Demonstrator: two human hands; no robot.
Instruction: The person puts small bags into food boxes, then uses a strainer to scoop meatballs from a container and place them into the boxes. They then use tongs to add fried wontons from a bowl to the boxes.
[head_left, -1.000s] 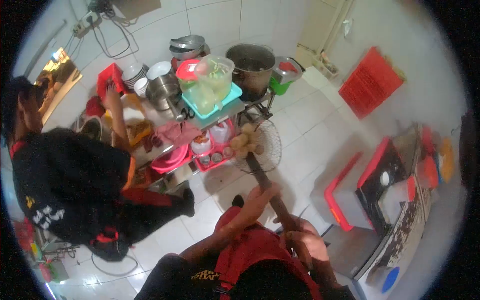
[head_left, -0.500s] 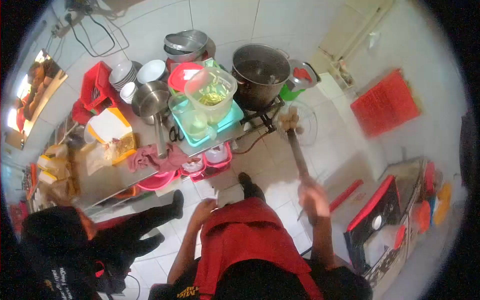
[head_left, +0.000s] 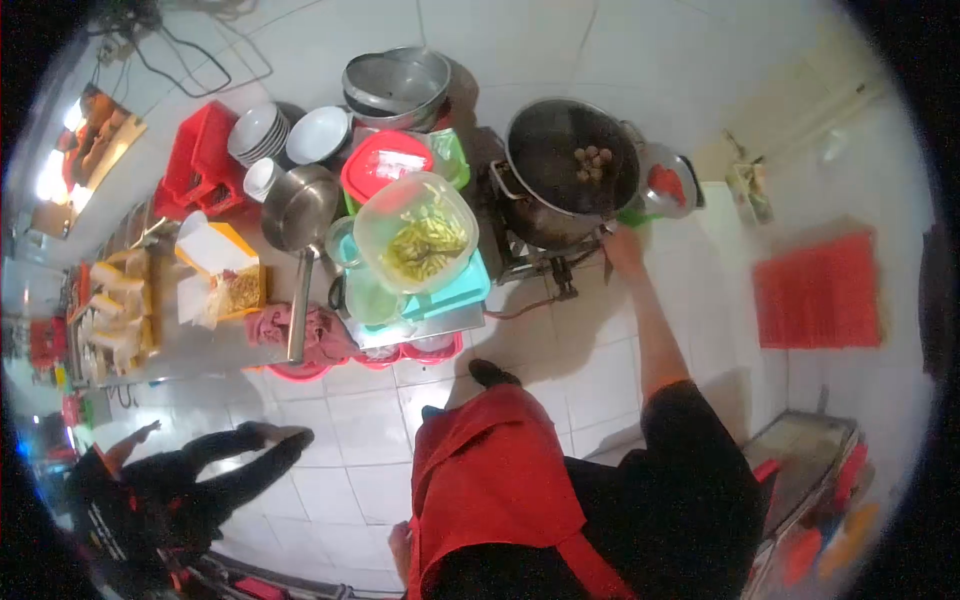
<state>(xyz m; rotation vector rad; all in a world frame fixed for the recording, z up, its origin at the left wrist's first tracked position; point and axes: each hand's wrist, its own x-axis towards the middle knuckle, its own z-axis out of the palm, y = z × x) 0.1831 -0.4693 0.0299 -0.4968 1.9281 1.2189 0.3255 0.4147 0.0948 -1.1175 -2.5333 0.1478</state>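
My right hand (head_left: 622, 246) reaches out to the near rim of a large dark steel pot (head_left: 560, 215) on a burner. It is closed on the end of a long-handled wire skimmer, whose handle is mostly hidden behind the hand. Several brown balls (head_left: 590, 160) sit inside the pot, where the skimmer's basket dips. My left hand (head_left: 399, 540) hangs low beside my red apron (head_left: 490, 490); only its edge shows, and its fingers are not visible.
A steel table (head_left: 200, 345) on the left holds a clear tub of yellow-green strips (head_left: 415, 235), a red lid (head_left: 385, 165), a saucepan (head_left: 300, 210), white bowls (head_left: 290, 135) and a pink cloth (head_left: 315, 330). Another person (head_left: 170, 480) crouches at lower left. A red crate (head_left: 820, 290) lies on the tiled floor.
The skimmer with the balls has gone from over the floor fan into the pot. My left hand let go of the handle and dropped to my side. The other person moved away from the table.
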